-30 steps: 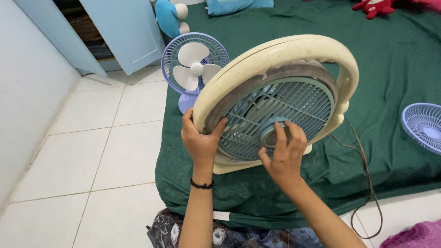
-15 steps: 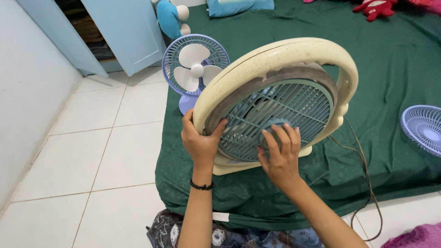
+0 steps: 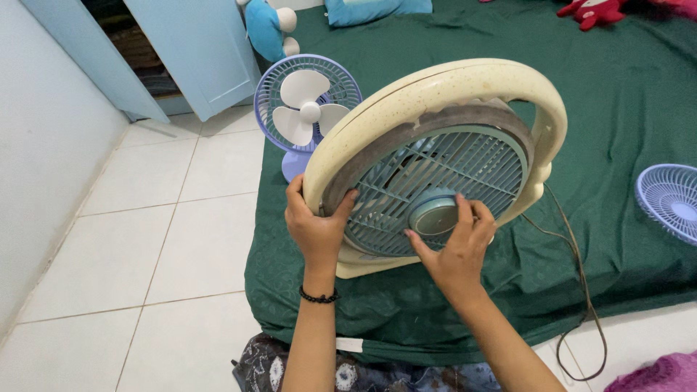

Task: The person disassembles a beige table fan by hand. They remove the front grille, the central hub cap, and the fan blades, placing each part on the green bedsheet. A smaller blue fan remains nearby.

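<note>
Gripping the cream box fan [image 3: 435, 94] upright on the green bed [image 3: 617, 109], left hand [image 3: 314, 226] clamped on its rim; right hand [image 3: 457, 247] fingers curled around the grille's round centre cap [image 3: 433, 214], grille not yet off.

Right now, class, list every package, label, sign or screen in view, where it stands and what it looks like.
None can be seen: no package, sign or screen.
The round cap at the middle of the fan grille is plain blue-grey under the right hand.

red plush toy [image 3: 589, 12]: cut by top edge | loose purple grille [image 3: 671, 199]: cut right
</note>
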